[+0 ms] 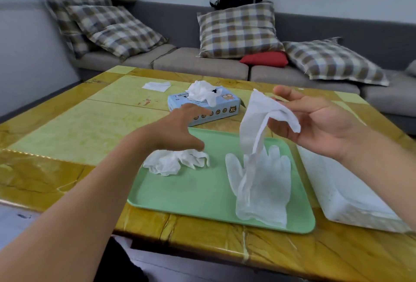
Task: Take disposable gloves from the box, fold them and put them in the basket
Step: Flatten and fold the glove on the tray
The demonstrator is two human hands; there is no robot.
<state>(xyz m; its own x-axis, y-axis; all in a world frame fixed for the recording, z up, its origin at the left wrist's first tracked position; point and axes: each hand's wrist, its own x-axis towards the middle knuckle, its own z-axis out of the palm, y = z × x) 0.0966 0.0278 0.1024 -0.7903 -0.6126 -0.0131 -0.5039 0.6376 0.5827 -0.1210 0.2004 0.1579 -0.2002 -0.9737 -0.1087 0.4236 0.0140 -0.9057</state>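
Home living rm: grey sofa (202,63) w/ plaid cushions (238,32) behind yellow table (67,128).

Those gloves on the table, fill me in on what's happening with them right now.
A person is working through a box of disposable gloves on a yellow table. The right hand holds one white glove up over a green tray, its lower end hanging down. The left hand hovers open above a crumpled glove on the tray. Another glove lies flat on the tray's right side. A white container sits beside the tray.
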